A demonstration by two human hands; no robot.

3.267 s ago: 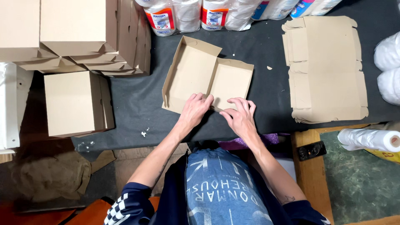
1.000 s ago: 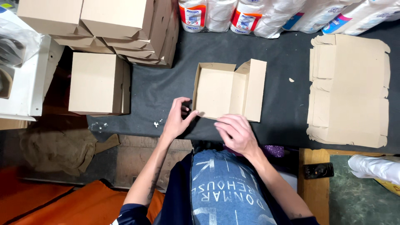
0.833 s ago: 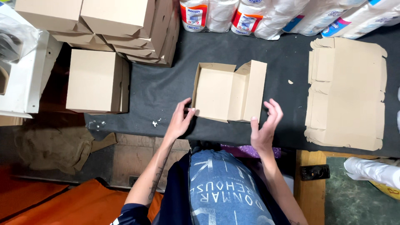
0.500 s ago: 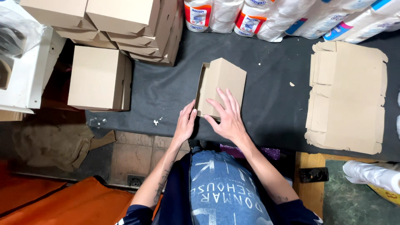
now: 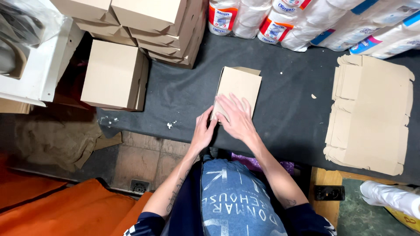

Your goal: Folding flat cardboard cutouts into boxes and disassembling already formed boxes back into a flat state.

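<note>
Closed brown cardboard box point(image 5: 238, 89), table-centre

The right hand point(image 5: 236, 118) lies flat on top of a folded cardboard box point(image 5: 238, 89) on the dark table cover point(image 5: 284, 109). The left hand point(image 5: 203, 133) presses the box's near left edge. Flat cardboard blanks point(image 5: 372, 113) sit well to the right.

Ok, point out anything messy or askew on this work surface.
Small white scraps lie scattered on the dark table cover left of the folded box under both hands. The flat cardboard stack has uneven, staggered edges. Nothing looks damaged or spilled.
</note>
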